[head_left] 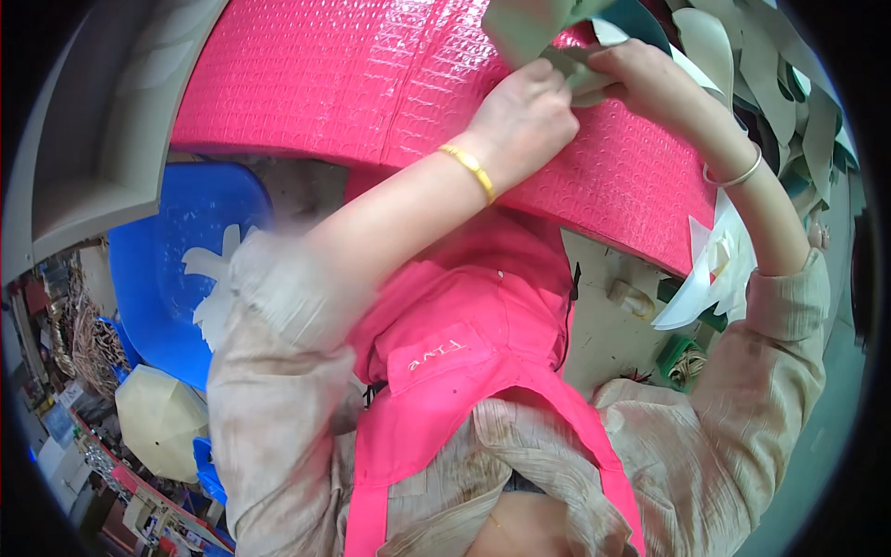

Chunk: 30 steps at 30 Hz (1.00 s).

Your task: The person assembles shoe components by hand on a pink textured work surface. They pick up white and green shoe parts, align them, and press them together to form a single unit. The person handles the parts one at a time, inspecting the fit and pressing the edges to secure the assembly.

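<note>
Over the far right part of a pink-covered table (343,84), my two hands are close together. My left hand (529,116), with a yellow bangle at its wrist, is closed on the near side of a grey-green sheet piece (577,72). From the right, my right hand (645,79) pinches the same piece between thumb and fingers. The piece is small and looks folded or bent; whether it is leather or another sheet material I cannot tell. Just beyond rises a larger pale green sheet (524,28), partly cut off by the upper edge.
Grey-green cut pieces (770,84) pile up at the far right. White scraps (715,265) hang by the table's right corner. A blue plastic chair (148,260) with white cut pieces on it stands left, below a grey shelf (93,176). A green container (682,362) is low on the right.
</note>
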Each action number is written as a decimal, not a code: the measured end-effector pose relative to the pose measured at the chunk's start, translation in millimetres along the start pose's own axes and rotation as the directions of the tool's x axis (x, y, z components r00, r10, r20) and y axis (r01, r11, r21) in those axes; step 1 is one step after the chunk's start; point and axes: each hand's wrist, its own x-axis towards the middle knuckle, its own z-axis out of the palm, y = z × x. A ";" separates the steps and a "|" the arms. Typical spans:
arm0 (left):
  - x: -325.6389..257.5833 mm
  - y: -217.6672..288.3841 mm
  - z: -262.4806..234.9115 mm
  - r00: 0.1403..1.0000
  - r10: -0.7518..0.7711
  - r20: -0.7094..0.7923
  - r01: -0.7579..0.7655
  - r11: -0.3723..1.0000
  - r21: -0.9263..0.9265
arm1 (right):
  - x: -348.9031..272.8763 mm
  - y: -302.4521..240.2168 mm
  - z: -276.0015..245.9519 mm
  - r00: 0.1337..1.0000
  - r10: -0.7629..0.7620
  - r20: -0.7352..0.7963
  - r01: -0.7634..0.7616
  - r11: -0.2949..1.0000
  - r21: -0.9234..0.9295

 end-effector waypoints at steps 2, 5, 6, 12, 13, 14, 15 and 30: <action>-14.7 -0.7 0.3 0.999 0.039 0.029 -0.041 0.998 0.051 | 8.2 -19.5 -9.5 0.988 0.105 0.117 -0.108 0.994 0.020; -17.2 1.6 -1.3 0.999 0.016 0.037 -0.016 1.000 0.006 | 7.1 -43.1 6.9 0.995 0.095 -0.024 -0.090 0.985 0.149; -18.9 1.3 -1.9 0.999 -0.002 0.043 0.002 1.000 -0.008 | 8.4 -46.0 19.8 0.976 0.095 -0.198 -0.077 0.992 0.100; -35.8 0.4 3.4 0.992 -0.120 -0.039 0.112 0.978 -0.176 | 29.9 -37.0 10.0 0.950 0.252 0.187 -0.270 0.959 0.082; -37.4 1.7 4.1 0.990 -0.134 -0.045 0.124 0.976 -0.180 | 29.4 -29.8 18.7 0.953 0.255 0.163 -0.274 0.956 0.109; -38.4 3.8 4.9 0.988 -0.148 -0.050 0.136 0.974 -0.183 | 28.0 -24.5 24.5 0.956 0.258 0.139 -0.276 0.951 0.136; -38.8 5.1 5.7 0.985 -0.165 -0.058 0.151 0.971 -0.187 | 27.3 -22.2 24.3 0.964 0.215 0.155 -0.241 0.955 0.172; -31.3 13.3 13.6 0.956 -0.292 -0.039 0.279 0.941 -0.191 | 49.6 -45.5 9.0 0.857 0.322 0.402 -0.268 0.945 -0.185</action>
